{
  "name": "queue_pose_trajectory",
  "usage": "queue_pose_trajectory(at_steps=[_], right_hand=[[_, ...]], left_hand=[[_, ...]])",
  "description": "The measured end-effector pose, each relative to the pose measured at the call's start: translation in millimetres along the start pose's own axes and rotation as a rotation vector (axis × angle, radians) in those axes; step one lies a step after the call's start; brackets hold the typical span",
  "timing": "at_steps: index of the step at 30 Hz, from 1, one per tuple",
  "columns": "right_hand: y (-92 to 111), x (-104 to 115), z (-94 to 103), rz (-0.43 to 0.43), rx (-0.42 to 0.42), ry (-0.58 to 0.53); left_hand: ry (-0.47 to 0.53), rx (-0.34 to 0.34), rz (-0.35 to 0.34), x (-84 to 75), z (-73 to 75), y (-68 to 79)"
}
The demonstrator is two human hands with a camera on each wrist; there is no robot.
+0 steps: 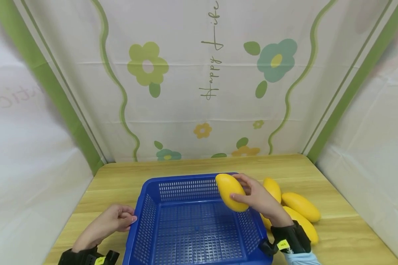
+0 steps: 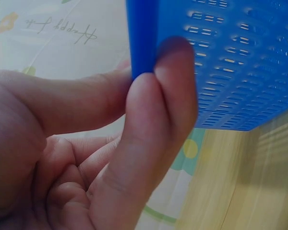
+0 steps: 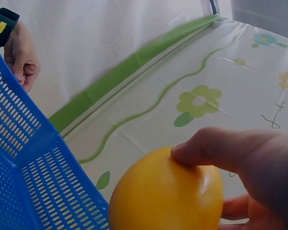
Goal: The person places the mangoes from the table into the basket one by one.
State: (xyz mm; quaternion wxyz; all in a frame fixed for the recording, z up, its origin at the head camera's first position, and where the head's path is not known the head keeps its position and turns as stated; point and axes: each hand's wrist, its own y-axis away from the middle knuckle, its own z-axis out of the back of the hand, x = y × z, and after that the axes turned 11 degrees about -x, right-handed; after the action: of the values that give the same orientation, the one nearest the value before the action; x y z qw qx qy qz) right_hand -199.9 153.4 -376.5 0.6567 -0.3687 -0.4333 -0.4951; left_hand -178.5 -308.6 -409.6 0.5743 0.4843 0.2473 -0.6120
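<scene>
A blue plastic basket (image 1: 195,235) with slotted walls stands on the table, its inside bare. My left hand (image 1: 111,222) pinches the basket's left rim between thumb and fingers, and the left wrist view shows the rim (image 2: 143,38) between them. In my right hand (image 1: 260,197) is a yellow mango (image 1: 231,192), gripped with the thumb on the near side and fingers behind. It is held up over the basket's far right corner. The right wrist view shows the mango (image 3: 165,194) close up, under the thumb.
Several more yellow mangoes (image 1: 302,207) lie on the wooden table (image 1: 345,228) right of the basket, partly hidden by my right forearm. A white cloth (image 1: 185,103) with printed flowers hangs behind the table, with white cloth sides left and right.
</scene>
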Motion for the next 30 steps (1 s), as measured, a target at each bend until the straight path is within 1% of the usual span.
queue_pose_trajectory(at_steps=[2,9,13,16,20,23,25,30], right_hand=[[1,0,-1.8,0.003,0.011,0.031],[2,2,-8.7,0.056,0.067,0.138],[3,2,-12.9,0.044,0.077,0.199],[3,2,-15.5,0.053,0.088,0.236],[3,-1,-18.7,0.112,0.12,0.272],[3,-5,-20.8,0.149,0.141,0.308],[3,-6,-21.9,0.145,0.158,0.323],[2,-4,-23.1,0.082,0.223,0.358]], left_hand=[[-0.002,-0.006,0.009,-0.1,-0.4,-0.2],[-0.016,-0.017,0.016,-0.8,-0.5,0.1],[-0.022,-0.024,0.017,-1.3,-1.0,-0.6],[-0.016,-0.022,0.018,-1.7,-1.1,-0.4],[-0.002,-0.02,0.02,-2.9,-1.7,0.4],[-0.007,-0.017,0.006,-3.6,-2.1,1.1],[-0.013,-0.016,-0.003,-3.7,-1.9,1.7],[-0.008,-0.025,-0.007,-3.6,-2.2,2.4]])
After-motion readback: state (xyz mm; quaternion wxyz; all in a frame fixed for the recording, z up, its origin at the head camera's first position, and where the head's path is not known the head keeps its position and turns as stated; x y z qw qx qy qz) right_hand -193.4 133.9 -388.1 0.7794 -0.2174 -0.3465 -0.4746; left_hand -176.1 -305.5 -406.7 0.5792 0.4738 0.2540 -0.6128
